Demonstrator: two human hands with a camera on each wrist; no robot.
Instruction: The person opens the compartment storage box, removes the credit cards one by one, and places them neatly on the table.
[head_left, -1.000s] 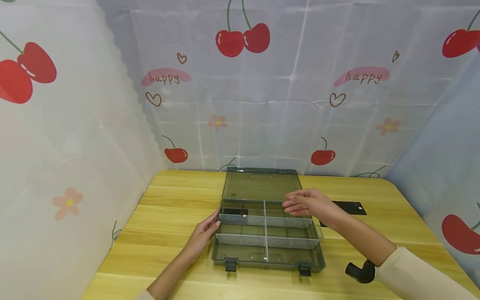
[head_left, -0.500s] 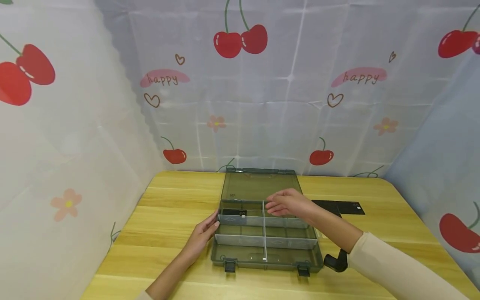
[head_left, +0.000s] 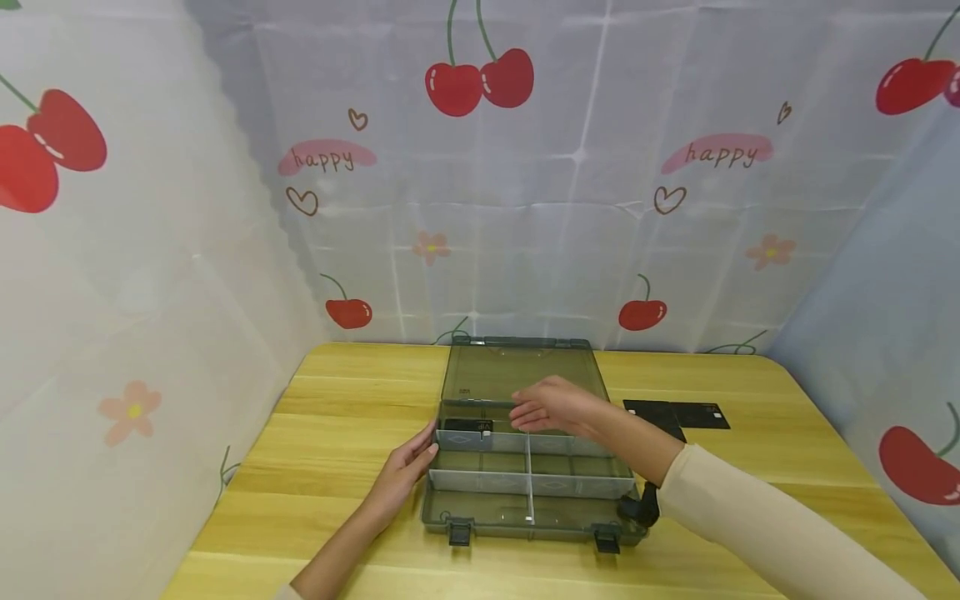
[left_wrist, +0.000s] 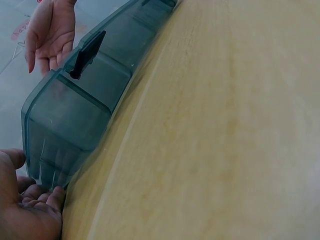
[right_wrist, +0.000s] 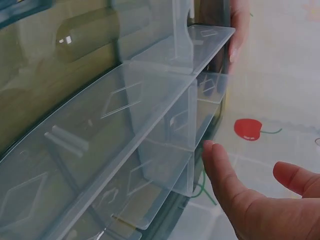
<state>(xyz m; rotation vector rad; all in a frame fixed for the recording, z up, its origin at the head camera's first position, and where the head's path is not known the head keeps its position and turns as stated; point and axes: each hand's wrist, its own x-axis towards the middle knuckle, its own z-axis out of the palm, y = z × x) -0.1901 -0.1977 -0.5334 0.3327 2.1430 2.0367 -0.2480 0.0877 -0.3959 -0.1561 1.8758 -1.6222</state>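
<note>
1. Head view, nearest first: our left hand [head_left: 401, 475] lies on the worktop [head_left: 315, 467], its straight fingers [head_left: 429, 450] touching the left wall of the open organiser box [head_left: 525, 508], grasping nothing.
2. The box sits near the middle of the worktop, two dark latches [head_left: 461, 531] on its near wall and pale dividers [head_left: 529, 479] splitting the tray into compartments.
3. In the left wrist view those fingers [left_wrist: 42, 197] rest against the box's corner [left_wrist: 55, 130].
4. A cream sleeve [head_left: 750, 525] crosses the box's right near corner, and a black wrist mount [head_left: 639, 507] sits by that corner.
5. Our right hand [head_left: 551, 407] hovers over the tray's far row, fingers loosely extended and released, holding nothing; the right wrist view shows its fingers [right_wrist: 222, 175] just beside the dividers [right_wrist: 165, 125].
6. A small black card [head_left: 468, 425] lies in the far left compartment.
7. The lid [head_left: 521, 371] lies open toward the far edge.
8. Black cards [head_left: 686, 414] lie on the worktop right of the box.
9. A cherry-print cloth [head_left: 570, 183] hangs behind.
</note>
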